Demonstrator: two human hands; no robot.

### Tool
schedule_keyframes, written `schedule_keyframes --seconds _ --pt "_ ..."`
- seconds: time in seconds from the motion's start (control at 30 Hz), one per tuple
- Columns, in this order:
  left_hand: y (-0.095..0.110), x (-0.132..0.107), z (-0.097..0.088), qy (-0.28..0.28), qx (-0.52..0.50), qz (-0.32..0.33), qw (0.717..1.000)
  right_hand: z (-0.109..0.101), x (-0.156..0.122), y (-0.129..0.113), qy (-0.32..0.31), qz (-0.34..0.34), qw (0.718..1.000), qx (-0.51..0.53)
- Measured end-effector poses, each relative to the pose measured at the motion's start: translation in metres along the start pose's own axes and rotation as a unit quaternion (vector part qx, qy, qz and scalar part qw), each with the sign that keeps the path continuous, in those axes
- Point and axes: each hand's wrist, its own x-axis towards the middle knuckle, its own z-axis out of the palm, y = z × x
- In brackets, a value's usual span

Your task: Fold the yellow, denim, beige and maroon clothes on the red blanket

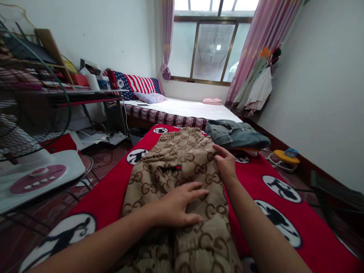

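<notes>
A tan jacket-like garment (196, 163) with a brown letter print lies spread out in front of me, a small striped tab beside its pocket slit. Across its lower middle rests my left hand (182, 203), open, palm down with fingers spread on the cloth. My right hand (226, 163) is at the garment's right edge, thumb and forefinger closed on the fabric; its other fingers are mostly hidden. Under the garment is a red cover (105, 208) with black-and-white round animal prints. Folded denim clothing (237, 134) lies just beyond my right hand.
On the left stand a fan (31, 125) and a cluttered desk (93, 93). A bed (184, 108) with pillows is under the window. Clothes (258, 89) hang by the right wall, near a yellow stool (286, 157) and a dark folding chair (335, 193).
</notes>
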Motion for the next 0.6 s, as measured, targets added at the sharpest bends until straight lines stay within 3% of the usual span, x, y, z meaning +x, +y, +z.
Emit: schedule_keyframes --seconds 0.07,0.13,0.23,0.27,0.3,0.37,0.43,0.47,0.53,0.6 --pt "-0.005 0.000 0.017 -0.065 0.004 0.004 0.998 -0.002 -0.003 0.016 -0.029 0.039 0.990 -0.130" --pt "-0.008 0.002 0.020 -0.097 -0.007 0.019 0.995 -0.002 -0.011 0.023 -0.050 0.036 0.968 -0.242" --pt "-0.015 0.010 -0.002 -0.125 -0.101 0.029 0.987 0.005 -0.022 0.008 -0.014 -0.076 0.921 -0.381" --pt "-0.019 0.013 -0.014 -0.110 -0.140 0.008 0.984 0.009 -0.024 0.000 -0.005 -0.130 0.910 -0.393" --pt "-0.026 0.017 -0.028 -0.073 -0.170 -0.027 0.982 0.014 -0.027 -0.007 -0.007 -0.183 0.909 -0.374" --pt "-0.046 0.019 -0.056 0.074 -0.176 -0.115 0.975 0.028 -0.032 -0.014 -0.059 -0.262 0.916 -0.297" --pt "-0.075 0.015 -0.081 0.252 -0.103 -0.193 0.943 0.043 -0.040 -0.009 -0.133 -0.290 0.919 -0.230" --pt "-0.091 0.010 -0.092 0.312 -0.050 -0.230 0.920 0.050 -0.045 -0.003 -0.160 -0.288 0.919 -0.217" --pt "-0.121 -0.006 -0.106 0.355 0.034 -0.317 0.879 0.062 -0.053 0.010 -0.176 -0.268 0.920 -0.224" --pt "-0.146 -0.023 -0.112 0.331 0.027 -0.405 0.852 0.068 -0.058 0.016 -0.166 -0.252 0.920 -0.251"
